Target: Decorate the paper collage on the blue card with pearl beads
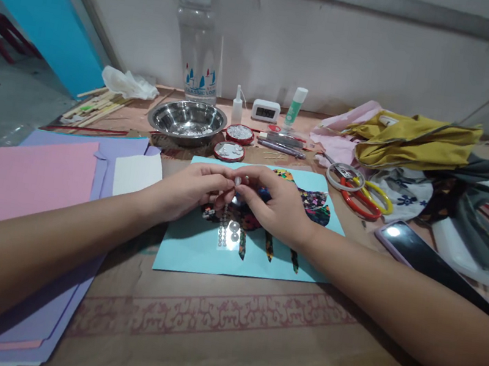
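Note:
My left hand [188,189] and my right hand [275,206] meet over a light blue sheet of paper [187,254], both with fingers pinched. Between the fingertips shows a small shiny round gem [238,181], at my right thumb. From my left fingers a clear sheet of gem stickers [230,235] reaches down over the paper; its upper end is hidden. Beneath the hands, dark, colourfully patterned cut-outs [315,206] lie on the blue paper, with thin strips [269,247] along the lower side. My hands cover part of the pattern.
Behind stand a steel bowl [161,123], red-rimmed lids of small pieces [230,151], a glue bottle [236,107], a clock [266,111], a glue stick [295,107] and a water bottle [199,46]. Coloured papers [31,180] lie left; scissors [361,208] and a phone [435,266] right.

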`<state>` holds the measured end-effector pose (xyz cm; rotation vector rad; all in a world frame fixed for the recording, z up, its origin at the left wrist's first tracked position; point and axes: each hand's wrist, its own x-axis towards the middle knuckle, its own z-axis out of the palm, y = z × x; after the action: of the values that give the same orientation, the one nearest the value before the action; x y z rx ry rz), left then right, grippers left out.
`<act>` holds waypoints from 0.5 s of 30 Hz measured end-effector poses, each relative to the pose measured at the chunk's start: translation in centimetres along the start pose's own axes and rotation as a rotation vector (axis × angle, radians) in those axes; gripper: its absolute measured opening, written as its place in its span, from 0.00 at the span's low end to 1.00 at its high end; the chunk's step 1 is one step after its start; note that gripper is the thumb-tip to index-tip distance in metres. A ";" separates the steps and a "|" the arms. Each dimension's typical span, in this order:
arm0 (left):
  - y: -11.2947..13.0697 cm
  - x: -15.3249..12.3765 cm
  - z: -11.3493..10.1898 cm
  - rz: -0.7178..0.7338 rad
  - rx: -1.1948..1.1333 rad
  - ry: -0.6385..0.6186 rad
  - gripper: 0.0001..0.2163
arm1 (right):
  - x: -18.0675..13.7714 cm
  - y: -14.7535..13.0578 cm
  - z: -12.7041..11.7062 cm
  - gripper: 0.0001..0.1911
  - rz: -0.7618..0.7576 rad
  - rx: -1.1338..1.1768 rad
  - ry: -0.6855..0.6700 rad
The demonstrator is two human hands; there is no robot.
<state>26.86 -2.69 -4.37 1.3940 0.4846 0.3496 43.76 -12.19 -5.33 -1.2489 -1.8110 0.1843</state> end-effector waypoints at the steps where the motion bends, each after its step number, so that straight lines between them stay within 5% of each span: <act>1: 0.0 0.0 0.0 0.000 -0.008 0.003 0.05 | 0.0 0.0 0.0 0.10 -0.002 0.006 -0.005; 15: -0.2 -0.1 -0.1 0.052 0.042 0.000 0.11 | -0.1 0.1 0.1 0.13 -0.025 0.094 -0.033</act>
<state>26.73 -2.62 -4.56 1.4496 0.4583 0.3835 43.82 -12.20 -5.52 -1.1627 -1.8240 0.2742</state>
